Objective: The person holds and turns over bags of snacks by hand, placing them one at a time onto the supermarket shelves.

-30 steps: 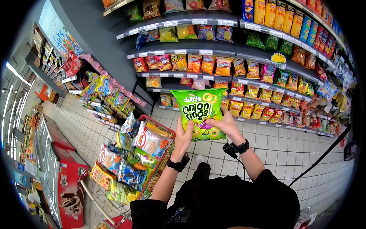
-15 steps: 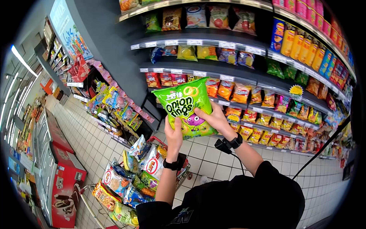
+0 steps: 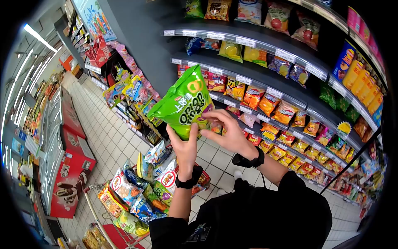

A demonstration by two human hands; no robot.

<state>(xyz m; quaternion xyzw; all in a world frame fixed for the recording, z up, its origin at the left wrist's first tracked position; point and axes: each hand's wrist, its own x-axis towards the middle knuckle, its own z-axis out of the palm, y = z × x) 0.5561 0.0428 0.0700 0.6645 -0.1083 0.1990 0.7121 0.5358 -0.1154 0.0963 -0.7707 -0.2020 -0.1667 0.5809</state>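
A green bag of onion rings (image 3: 180,101) is held up in front of me, tilted to the left. My left hand (image 3: 183,145) grips its lower edge, with the thumb on the front. My right hand (image 3: 228,130) is at the bag's lower right side, fingers apart and the fingertips over the printed front; whether they touch it is hard to tell. Below and left of my hands, a shopping cart (image 3: 93,209) is heaped with snack bags, among them a white and red one (image 3: 124,186) and an orange one (image 3: 111,201).
Shelves (image 3: 248,41) of snack bags curve across the front and right. A candy rack (image 3: 139,124) stands by a grey pillar (image 3: 139,37). A red freezer (image 3: 66,178) is at the left. A dark strap or pole (image 3: 352,159) crosses the right side.
The view has turned and the shelves look nearer. The bag has moved left and tilted more. My right hand has loosened from the bag's side, its fingers now spread.
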